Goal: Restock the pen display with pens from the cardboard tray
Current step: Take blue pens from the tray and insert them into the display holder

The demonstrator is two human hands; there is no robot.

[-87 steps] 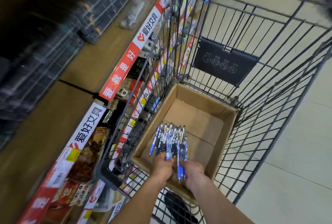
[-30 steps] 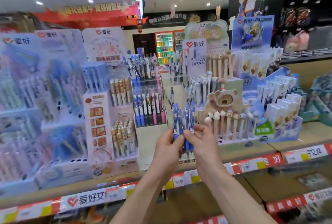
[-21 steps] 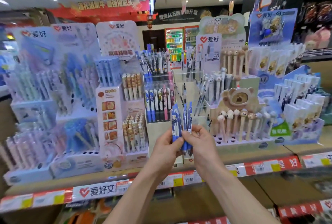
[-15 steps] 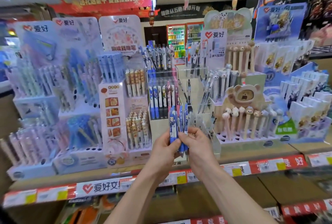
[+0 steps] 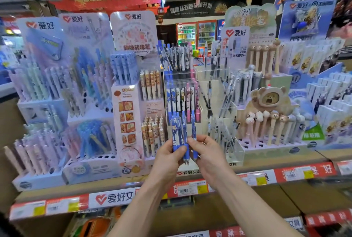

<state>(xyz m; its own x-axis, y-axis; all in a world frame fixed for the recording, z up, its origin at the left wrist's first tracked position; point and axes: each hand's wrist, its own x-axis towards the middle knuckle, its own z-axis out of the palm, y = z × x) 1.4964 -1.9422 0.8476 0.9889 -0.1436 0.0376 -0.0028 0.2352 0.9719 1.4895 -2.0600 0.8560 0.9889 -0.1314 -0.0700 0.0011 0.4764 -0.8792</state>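
A bundle of several blue and white pens (image 5: 181,130) stands upright between both hands, tips down, in front of the shelf. My left hand (image 5: 168,157) grips the lower barrels from the left. My right hand (image 5: 204,153) pinches the rightmost pens from the right. Directly behind the bundle stands the clear tiered pen display (image 5: 182,94), with rows of similar character-print pens in its upper and middle tiers. The cardboard tray is out of view.
Other pen stands crowd the wooden shelf (image 5: 285,160): pastel pen racks (image 5: 57,113) at left, a food-print stand (image 5: 133,122), a clear acrylic holder (image 5: 222,122) just right of the hands, bear-topped pens (image 5: 270,122) and boxed pens (image 5: 327,103) at right. Price labels line the shelf edge.
I turned from the cart's cardboard tray to the shelf with the pens. Over the last second the bundle has drifted left and closer to the clear tiered display.
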